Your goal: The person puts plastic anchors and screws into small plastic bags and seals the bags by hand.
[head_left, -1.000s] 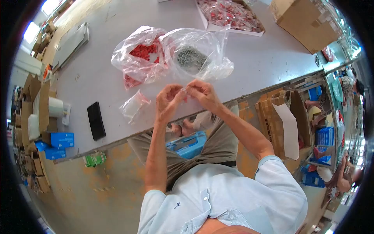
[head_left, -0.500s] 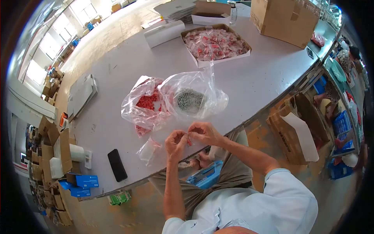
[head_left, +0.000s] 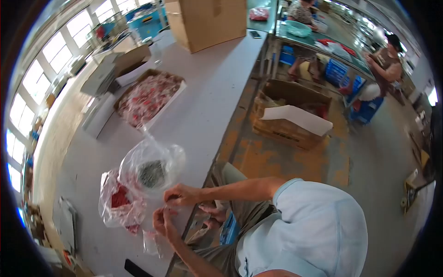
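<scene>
My left hand [head_left: 163,220] and my right hand [head_left: 181,195] meet at the table's near edge, fingertips pinched close together. Between them shows a bit of clear plastic with something small and red, too small to make out. Beyond my right hand lies an open clear bag [head_left: 152,173] of grey metal pieces, screws or nails. Beside it, an open bag [head_left: 121,197] holds small red parts. A small clear packet [head_left: 151,243] rests on the table next to my left hand.
A shallow box [head_left: 150,98] of filled packets and a large carton [head_left: 207,23] stand farther along the table [head_left: 207,97]. An open carton [head_left: 293,113] is on the floor at right. A black phone [head_left: 134,267] lies at the near edge. Two people sit beyond, at right.
The view has swung to the right, so the table and bags appear farther left and the people show more. Both hands stay pinched close together at the table edge.
</scene>
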A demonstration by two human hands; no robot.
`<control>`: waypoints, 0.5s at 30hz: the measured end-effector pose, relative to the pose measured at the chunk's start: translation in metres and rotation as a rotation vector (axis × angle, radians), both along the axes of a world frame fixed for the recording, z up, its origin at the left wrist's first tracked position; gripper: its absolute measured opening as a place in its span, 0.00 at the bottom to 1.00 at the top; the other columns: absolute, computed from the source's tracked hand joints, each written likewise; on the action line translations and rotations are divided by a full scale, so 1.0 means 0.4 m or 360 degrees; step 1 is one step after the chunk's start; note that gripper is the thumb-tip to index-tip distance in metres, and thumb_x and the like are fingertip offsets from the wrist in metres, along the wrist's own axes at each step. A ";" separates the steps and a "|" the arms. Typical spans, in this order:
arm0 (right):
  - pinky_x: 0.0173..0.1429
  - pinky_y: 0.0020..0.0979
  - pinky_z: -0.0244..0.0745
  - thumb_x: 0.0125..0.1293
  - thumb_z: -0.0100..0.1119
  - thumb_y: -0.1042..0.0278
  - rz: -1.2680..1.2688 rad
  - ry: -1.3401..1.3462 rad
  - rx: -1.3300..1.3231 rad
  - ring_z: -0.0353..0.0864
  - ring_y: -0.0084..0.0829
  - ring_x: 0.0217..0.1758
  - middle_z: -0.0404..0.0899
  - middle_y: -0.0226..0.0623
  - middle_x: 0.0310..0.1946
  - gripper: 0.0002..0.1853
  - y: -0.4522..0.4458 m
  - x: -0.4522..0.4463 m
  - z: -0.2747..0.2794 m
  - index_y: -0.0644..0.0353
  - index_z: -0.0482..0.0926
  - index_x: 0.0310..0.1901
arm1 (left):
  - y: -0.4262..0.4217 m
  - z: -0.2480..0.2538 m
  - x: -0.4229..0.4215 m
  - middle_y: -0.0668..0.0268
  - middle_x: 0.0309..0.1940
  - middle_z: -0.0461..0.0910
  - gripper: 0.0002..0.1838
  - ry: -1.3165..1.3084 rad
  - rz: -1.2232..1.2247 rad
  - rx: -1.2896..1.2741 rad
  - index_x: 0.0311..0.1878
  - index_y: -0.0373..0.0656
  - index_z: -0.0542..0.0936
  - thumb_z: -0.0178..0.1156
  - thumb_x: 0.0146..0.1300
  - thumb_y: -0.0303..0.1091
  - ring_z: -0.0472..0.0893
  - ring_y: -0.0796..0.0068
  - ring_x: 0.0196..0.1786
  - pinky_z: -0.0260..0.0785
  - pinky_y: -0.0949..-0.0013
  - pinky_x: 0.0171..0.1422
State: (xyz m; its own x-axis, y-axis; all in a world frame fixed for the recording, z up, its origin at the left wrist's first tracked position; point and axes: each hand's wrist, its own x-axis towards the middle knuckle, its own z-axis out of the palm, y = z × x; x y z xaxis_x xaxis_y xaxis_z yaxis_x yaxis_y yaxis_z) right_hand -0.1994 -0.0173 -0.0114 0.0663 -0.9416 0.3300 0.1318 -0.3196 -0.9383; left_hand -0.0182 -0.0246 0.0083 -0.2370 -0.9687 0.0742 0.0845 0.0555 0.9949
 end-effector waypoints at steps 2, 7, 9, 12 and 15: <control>0.42 0.26 0.75 0.70 0.63 0.73 0.0092 0.0023 0.0004 0.77 0.16 0.37 0.82 0.27 0.32 0.05 0.001 0.001 0.003 0.64 0.80 0.44 | 0.000 -0.003 0.004 0.67 0.31 0.81 0.03 0.0116 0.0015 0.0000 0.41 0.37 0.79 0.64 0.69 0.24 0.79 0.78 0.31 0.72 0.75 0.40; 0.41 0.26 0.75 0.70 0.63 0.73 0.0081 0.0154 -0.0017 0.76 0.16 0.36 0.81 0.26 0.31 0.05 0.013 -0.015 0.035 0.63 0.80 0.43 | -0.010 -0.020 0.028 0.67 0.30 0.80 0.03 0.0051 0.0025 -0.0010 0.39 0.37 0.79 0.65 0.69 0.25 0.79 0.79 0.32 0.72 0.75 0.40; 0.41 0.26 0.74 0.70 0.63 0.73 0.0072 0.0179 0.0005 0.76 0.17 0.35 0.81 0.26 0.31 0.05 0.017 -0.017 0.040 0.63 0.80 0.43 | -0.005 -0.015 0.027 0.67 0.30 0.80 0.04 0.0041 0.0037 -0.0020 0.39 0.37 0.79 0.65 0.69 0.25 0.78 0.80 0.32 0.71 0.76 0.40; 0.39 0.28 0.73 0.69 0.62 0.71 0.0137 0.0107 0.0029 0.76 0.19 0.34 0.80 0.28 0.30 0.06 0.014 -0.018 0.039 0.64 0.80 0.43 | 0.004 0.001 0.015 0.67 0.30 0.81 0.05 0.0052 0.0049 -0.0033 0.39 0.37 0.79 0.66 0.69 0.26 0.77 0.80 0.33 0.70 0.76 0.41; 0.39 0.27 0.73 0.70 0.62 0.70 0.0175 -0.0088 0.0101 0.77 0.19 0.34 0.80 0.28 0.30 0.07 0.009 -0.016 0.034 0.64 0.79 0.42 | 0.003 -0.003 0.018 0.68 0.31 0.80 0.05 0.0082 0.0077 -0.0050 0.39 0.38 0.79 0.66 0.69 0.27 0.76 0.81 0.34 0.69 0.76 0.42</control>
